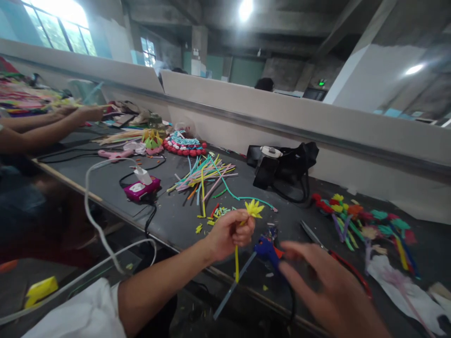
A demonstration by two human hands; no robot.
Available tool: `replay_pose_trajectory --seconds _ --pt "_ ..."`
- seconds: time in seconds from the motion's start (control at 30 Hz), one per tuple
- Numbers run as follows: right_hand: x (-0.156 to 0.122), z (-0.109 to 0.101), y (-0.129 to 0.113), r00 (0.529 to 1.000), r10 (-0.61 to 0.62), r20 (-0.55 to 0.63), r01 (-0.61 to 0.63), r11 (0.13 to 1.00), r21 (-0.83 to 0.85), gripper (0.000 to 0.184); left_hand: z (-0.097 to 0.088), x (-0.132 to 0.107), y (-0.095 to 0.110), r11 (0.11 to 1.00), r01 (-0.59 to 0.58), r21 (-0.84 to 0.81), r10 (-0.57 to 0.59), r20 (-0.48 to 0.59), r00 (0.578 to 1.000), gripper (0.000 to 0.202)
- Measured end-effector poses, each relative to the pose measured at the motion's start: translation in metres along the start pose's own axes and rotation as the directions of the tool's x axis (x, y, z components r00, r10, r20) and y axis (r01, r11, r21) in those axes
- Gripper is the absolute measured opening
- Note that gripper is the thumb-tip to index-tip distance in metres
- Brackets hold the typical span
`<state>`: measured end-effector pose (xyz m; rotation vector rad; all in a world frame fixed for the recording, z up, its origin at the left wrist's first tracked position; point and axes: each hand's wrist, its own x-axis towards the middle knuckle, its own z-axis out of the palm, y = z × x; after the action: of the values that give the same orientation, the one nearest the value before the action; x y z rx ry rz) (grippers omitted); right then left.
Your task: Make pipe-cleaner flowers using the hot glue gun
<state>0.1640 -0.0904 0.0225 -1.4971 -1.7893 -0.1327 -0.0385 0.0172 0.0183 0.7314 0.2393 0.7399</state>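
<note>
Fingers pinched, my left hand (227,237) grips a yellow craft flower (254,209) by its stem, with the pointed petals facing up and the yellow stem (237,265) hanging below the fist. My right hand (329,288), somewhat blurred, has its thumb and fingers apart and holds nothing. Just left of its fingertips lies a blue glue gun (267,251). A long translucent glue stick (229,295) protrudes from the gun past the table edge. Whether the right fingers touch the gun I cannot tell.
Red-handled scissors (348,267) and several finished flowers (378,218) lie on the right. Loose coloured stems (206,176) and cut pieces are mid-table. A black bag (282,171) rests by the partition. At left are a purple power socket (142,189), white cable and another person's arms (52,124).
</note>
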Motion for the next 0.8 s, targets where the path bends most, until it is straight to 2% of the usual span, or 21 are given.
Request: replay_pose_trajectory --seconds 0.07,0.13,0.2,0.27,0.37,0.47,0.5,0.57,0.6,0.67,0.73,0.8 --pt "0.004 0.022 0.017 0.991 -0.029 0.131 0.049 0.988 -0.144 0.029 0.001 0.000 0.001 0.995 -0.060 0.077 0.065 -0.059 0.996 0.019" --pt "0.002 0.044 0.033 0.972 0.001 0.235 0.059 0.967 -0.246 0.035 0.003 -0.001 0.000 0.985 -0.103 0.135 0.117 -0.103 0.988 0.020" --pt "-0.004 0.061 0.042 0.955 0.051 0.293 0.026 0.967 -0.252 0.043 0.005 -0.001 0.000 0.976 -0.124 0.177 0.147 -0.119 0.982 0.022" --pt "-0.008 0.071 0.045 0.949 0.084 0.302 -0.021 0.978 -0.209 0.045 0.006 -0.002 -0.001 0.967 -0.140 0.214 0.166 -0.113 0.980 0.024" --pt "-0.007 0.071 0.042 0.960 0.123 0.253 -0.101 0.990 -0.100 0.049 0.007 -0.002 -0.002 0.953 -0.164 0.254 0.198 -0.114 0.974 0.026" --pt "0.005 0.052 0.041 0.945 0.253 0.205 -0.265 0.964 0.031 0.055 0.007 -0.002 -0.001 0.945 -0.181 0.271 0.226 -0.144 0.964 0.027" --pt "0.010 0.043 0.041 0.920 0.340 0.194 -0.367 0.922 0.126 0.056 0.006 -0.002 -0.001 0.944 -0.182 0.275 0.229 -0.153 0.961 0.028" --pt "0.019 0.021 0.037 0.824 0.508 0.249 -0.565 0.714 0.414 0.053 0.005 -0.002 0.000 0.943 -0.172 0.283 0.227 -0.172 0.959 0.029" --pt "0.022 0.011 0.033 0.787 0.555 0.269 -0.598 0.579 0.554 0.046 0.005 -0.002 0.001 0.944 -0.163 0.287 0.221 -0.183 0.958 0.029" --pt "0.024 -0.004 0.021 0.742 0.618 0.261 -0.559 0.355 0.749 0.032 0.004 -0.001 0.001 0.946 -0.145 0.291 0.210 -0.204 0.956 0.029" --pt "0.022 -0.008 0.005 0.734 0.630 0.254 -0.500 0.249 0.829 0.021 0.004 0.000 -0.001 0.948 -0.136 0.288 0.204 -0.220 0.954 0.029" --pt "0.017 -0.002 -0.010 0.755 0.585 0.297 -0.509 0.235 0.828 0.016 0.005 0.002 -0.004 0.950 -0.133 0.282 0.204 -0.237 0.950 0.028"
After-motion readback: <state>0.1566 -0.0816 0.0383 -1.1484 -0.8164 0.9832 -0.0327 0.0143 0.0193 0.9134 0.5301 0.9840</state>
